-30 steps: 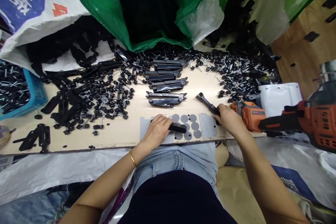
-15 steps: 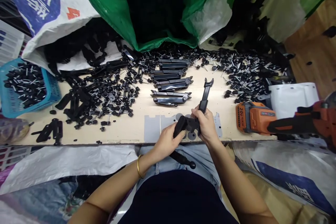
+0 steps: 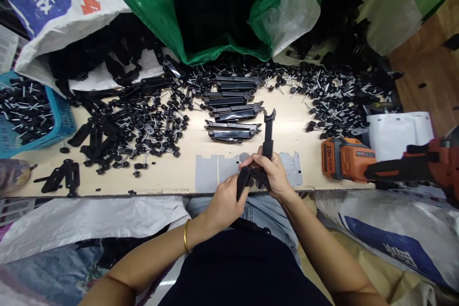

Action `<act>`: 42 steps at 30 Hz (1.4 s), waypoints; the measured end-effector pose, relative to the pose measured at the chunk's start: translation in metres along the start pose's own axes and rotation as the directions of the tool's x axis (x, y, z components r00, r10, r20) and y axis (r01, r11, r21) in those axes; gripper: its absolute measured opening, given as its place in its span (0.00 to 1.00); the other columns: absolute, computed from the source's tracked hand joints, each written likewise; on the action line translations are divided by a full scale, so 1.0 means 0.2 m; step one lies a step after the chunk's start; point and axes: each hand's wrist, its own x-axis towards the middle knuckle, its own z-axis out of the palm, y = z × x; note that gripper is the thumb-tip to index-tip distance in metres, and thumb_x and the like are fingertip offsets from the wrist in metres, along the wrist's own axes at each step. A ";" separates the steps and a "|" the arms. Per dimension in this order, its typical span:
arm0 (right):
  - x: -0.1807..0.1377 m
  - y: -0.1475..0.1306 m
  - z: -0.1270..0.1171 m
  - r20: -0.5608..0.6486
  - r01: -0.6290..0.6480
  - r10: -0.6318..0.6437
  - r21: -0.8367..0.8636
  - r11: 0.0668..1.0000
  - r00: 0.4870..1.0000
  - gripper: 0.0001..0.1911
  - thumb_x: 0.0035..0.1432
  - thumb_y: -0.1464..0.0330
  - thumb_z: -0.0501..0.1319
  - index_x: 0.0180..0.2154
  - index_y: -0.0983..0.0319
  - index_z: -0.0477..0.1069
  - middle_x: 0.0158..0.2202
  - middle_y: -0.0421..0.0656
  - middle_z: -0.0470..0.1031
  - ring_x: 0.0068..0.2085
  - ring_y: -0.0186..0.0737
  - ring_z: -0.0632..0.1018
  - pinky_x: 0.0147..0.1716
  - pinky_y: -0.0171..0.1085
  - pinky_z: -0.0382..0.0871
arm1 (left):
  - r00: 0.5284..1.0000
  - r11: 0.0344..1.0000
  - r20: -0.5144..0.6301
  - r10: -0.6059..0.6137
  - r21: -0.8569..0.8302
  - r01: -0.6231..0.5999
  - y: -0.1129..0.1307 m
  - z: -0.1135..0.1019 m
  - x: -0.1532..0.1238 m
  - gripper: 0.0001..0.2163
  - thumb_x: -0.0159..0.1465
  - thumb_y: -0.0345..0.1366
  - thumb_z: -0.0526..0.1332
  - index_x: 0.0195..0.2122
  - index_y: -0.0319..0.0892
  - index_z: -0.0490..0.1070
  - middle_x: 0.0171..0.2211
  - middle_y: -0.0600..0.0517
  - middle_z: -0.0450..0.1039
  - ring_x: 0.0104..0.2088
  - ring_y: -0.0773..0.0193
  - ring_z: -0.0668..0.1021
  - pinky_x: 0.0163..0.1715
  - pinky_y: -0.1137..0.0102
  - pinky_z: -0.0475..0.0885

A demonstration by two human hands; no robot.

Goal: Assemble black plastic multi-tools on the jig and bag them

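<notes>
My right hand (image 3: 276,174) is closed around a black plastic bracket (image 3: 268,129), whose forked end points away from me. My left hand (image 3: 225,203) grips a black plastic arm (image 3: 243,183) with a rounded end, held against the lower part of the bracket. Fingers hide the meeting point, so I cannot tell whether the two are joined. Below the hands, a dark rod with a ball tip (image 3: 266,231) shows over my lap. Beyond them, several folded black brackets (image 3: 234,133) lie stacked in a row on the wooden bench (image 3: 172,177).
Black knobs with metal pins (image 3: 158,124) are heaped to the left, with another heap (image 3: 333,95) to the right. A blue basket (image 3: 64,119) holds more. An orange cordless power tool (image 3: 349,158) lies at right. A green bag (image 3: 143,5) stands behind.
Both hands have drawn closer together. The forked bracket has shifted left and now stands more upright in view. The black arm has turned steeper, and the ball-tipped rod shows less.
</notes>
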 end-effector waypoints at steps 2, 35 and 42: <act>-0.01 0.01 0.01 0.007 -0.045 0.045 0.022 0.999 0.999 0.13 0.47 0.63 0.62 0.22 0.60 0.60 0.21 0.40 0.76 0.23 0.35 0.75 0.25 0.34 0.70 | 1.000 0.999 0.001 0.026 0.026 -0.026 0.00 0.00 -0.01 0.07 0.64 0.33 0.53 0.42 0.38 0.65 0.35 0.45 0.73 0.35 0.58 0.77 0.36 0.64 0.74; -0.09 0.18 0.08 -0.194 0.210 -0.168 0.224 0.952 0.967 0.12 0.53 0.67 0.57 0.20 0.59 0.59 0.17 0.35 0.66 0.22 0.34 0.70 0.28 0.36 0.69 | 0.969 0.922 0.231 -0.087 0.388 -0.009 0.09 -0.03 -0.06 0.10 0.62 0.30 0.53 0.45 0.38 0.60 0.36 0.45 0.72 0.35 0.56 0.78 0.33 0.64 0.75; -0.05 0.22 0.01 -0.343 0.213 -0.154 0.141 0.967 0.927 0.12 0.54 0.61 0.60 0.24 0.59 0.61 0.22 0.36 0.71 0.26 0.34 0.74 0.30 0.36 0.71 | 0.909 0.945 0.414 -0.049 0.315 -0.092 0.02 -0.12 0.13 0.11 0.64 0.33 0.56 0.47 0.38 0.63 0.39 0.46 0.73 0.37 0.57 0.78 0.35 0.65 0.74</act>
